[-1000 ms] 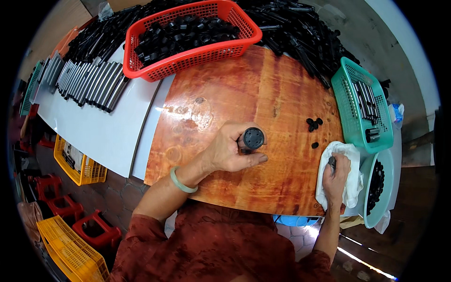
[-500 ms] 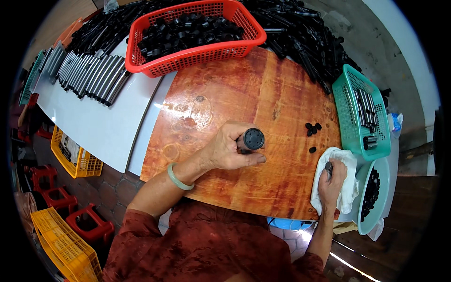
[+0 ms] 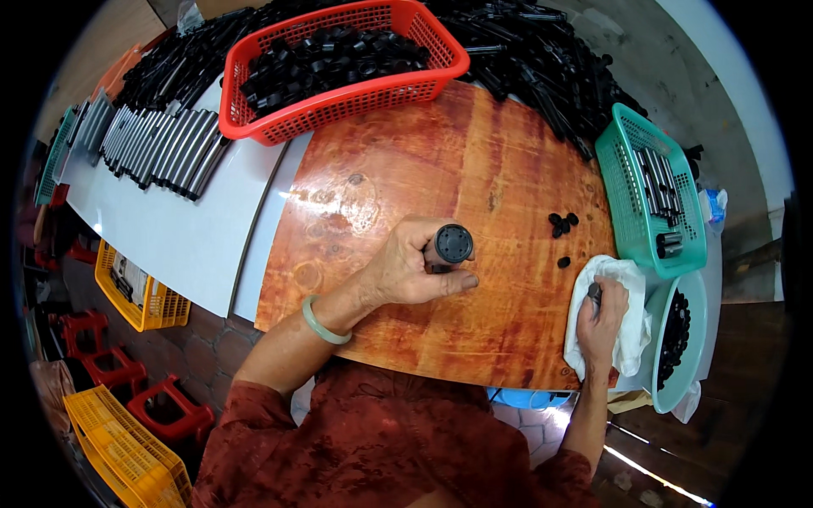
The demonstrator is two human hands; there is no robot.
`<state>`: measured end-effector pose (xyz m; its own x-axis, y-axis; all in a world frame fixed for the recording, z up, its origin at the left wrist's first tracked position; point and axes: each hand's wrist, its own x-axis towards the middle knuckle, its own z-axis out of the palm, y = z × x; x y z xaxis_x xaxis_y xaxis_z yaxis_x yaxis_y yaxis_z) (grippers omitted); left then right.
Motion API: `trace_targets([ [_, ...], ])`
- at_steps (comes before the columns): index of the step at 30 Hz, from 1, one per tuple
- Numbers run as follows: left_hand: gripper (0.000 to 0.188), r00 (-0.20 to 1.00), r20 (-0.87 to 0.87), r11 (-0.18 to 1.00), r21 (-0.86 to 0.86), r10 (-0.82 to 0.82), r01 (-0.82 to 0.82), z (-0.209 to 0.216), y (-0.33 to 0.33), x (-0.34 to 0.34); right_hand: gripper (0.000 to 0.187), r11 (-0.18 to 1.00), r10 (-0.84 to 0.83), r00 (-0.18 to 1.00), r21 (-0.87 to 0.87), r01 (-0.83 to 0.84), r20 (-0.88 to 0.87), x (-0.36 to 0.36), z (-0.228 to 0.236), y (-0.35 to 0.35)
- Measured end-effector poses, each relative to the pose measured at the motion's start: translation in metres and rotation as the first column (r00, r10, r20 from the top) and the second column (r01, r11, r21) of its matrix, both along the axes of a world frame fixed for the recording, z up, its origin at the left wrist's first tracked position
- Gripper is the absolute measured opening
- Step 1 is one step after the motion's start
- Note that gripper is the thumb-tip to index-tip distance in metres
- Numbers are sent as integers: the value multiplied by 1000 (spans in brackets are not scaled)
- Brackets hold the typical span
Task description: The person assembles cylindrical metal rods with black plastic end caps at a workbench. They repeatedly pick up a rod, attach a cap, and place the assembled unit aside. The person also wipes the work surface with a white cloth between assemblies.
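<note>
From here I see a brown board, red basket blocking its far L edge. R side: green basket, white cloth. L hand grips black tube over mid-board; R hand pinches dark bit at cloth, near tiny black caps. Same grips as b4.

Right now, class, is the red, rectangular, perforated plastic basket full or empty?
Largely full, not empty: the red basket holds a wide heap of small black parts, though its right end wall shows bare.
</note>
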<state>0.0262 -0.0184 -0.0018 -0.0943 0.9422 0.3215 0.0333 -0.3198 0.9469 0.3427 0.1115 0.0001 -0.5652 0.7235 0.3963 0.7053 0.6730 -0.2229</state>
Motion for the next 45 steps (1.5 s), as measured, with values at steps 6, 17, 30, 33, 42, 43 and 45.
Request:
trace_targets([
  [6, 25, 1000, 16, 1000, -7, -14, 14, 2, -1, 2, 35, 1000, -19, 1000, -10, 19, 16, 1, -1, 0],
  [17, 24, 999, 25, 999, 3, -42, 42, 2, 1, 2, 36, 1000, -25, 1000, -17, 25, 15, 3, -2, 0],
  [30, 26, 959, 22, 959, -30, 281, -281, 8, 3, 3, 36, 998, 40, 998, 56, -38, -46, 8, -10, 2],
  [33, 36, 917, 34, 917, -45, 398, -396, 20, -5, -6, 37, 1000, 26, 1000, 18, -26, -14, 6, -7, 0],
  [42, 44, 665, -12, 657, -139, 747, -741, 69, -87, -75, 39, 999, -17, 1000, -36, 17, -11, 17, -14, 2],
  [43, 43, 618, -103, 609, -109, 779, -786, 71, -98, -90, 39, 998, -30, 999, -48, 29, -16, 15, -13, 0],
  [45, 45, 445, -365, 461, -48, 817, -886, 56, -123, -133, 38, 1000, 7, 1000, 5, -7, -25, 13, -14, 2],
])
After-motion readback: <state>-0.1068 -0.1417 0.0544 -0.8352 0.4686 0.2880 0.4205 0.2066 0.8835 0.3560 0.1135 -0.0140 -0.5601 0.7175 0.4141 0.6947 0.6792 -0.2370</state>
